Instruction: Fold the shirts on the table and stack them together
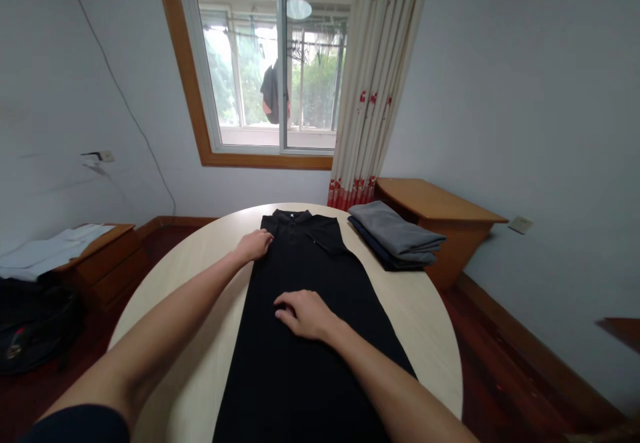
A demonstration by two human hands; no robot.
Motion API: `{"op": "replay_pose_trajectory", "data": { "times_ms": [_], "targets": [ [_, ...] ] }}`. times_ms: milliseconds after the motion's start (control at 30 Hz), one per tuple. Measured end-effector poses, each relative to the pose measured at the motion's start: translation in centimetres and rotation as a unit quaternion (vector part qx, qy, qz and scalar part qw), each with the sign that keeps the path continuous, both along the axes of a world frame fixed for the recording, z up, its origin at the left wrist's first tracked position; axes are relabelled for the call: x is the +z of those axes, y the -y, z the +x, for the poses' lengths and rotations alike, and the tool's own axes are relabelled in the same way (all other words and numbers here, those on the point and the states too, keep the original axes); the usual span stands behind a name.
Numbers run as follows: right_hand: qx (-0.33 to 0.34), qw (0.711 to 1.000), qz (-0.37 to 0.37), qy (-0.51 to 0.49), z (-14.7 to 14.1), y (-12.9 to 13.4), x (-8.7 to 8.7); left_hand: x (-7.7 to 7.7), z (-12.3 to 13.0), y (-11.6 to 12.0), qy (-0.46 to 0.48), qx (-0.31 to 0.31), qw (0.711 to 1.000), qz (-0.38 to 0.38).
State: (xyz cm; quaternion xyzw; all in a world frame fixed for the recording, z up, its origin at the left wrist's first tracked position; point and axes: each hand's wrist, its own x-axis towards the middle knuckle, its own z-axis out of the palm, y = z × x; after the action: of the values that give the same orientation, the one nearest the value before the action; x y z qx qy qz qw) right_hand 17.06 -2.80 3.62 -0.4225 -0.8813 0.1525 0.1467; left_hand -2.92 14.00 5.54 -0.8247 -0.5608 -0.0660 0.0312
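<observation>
A black collared shirt (pixel 295 269) lies lengthwise on the round pale table (pixel 200 256). Its collar is at the far end, and its lower part runs out of view toward me. My left hand (pixel 254 245) is at the shirt's left edge near the shoulder, fingers closed together on the fabric; the fingertips are partly hidden. Over the middle of the shirt is my right hand (pixel 305 314), its fingers loosely bent and the thumb apart from them, with nothing held. A short sleeve lies across the upper right of the shirt.
Folded grey and dark clothes (pixel 395 233) are stacked at the table's right rear edge. Behind them stand a wooden desk (pixel 440 203) and a patterned curtain (pixel 370 96). A wooden cabinet (pixel 107 263) and black bag (pixel 35 329) are at the left.
</observation>
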Motion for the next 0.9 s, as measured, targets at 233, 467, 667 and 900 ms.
{"op": "replay_pose_trajectory", "data": {
  "times_ms": [233, 467, 667, 900],
  "targets": [
    [0.026, 0.998, -0.057, 0.021, 0.2, -0.4, -0.4, -0.3, 0.0, -10.4, -0.065, 0.009, 0.997, -0.030],
    [0.022, 0.993, -0.114, 0.030, 0.1, -0.9, -0.2, -1.1, -0.3, -16.4, -0.151, -0.032, 0.987, -0.050],
    [0.023, 0.989, -0.138, 0.044, 0.0, -1.1, -0.1, -1.3, -0.6, -17.3, -0.141, -0.056, 0.988, -0.040],
    [0.012, 0.990, -0.138, 0.016, 0.0, -0.8, -0.1, 0.1, -1.4, -16.9, -0.063, -0.032, 0.997, 0.039]
  ]
}}
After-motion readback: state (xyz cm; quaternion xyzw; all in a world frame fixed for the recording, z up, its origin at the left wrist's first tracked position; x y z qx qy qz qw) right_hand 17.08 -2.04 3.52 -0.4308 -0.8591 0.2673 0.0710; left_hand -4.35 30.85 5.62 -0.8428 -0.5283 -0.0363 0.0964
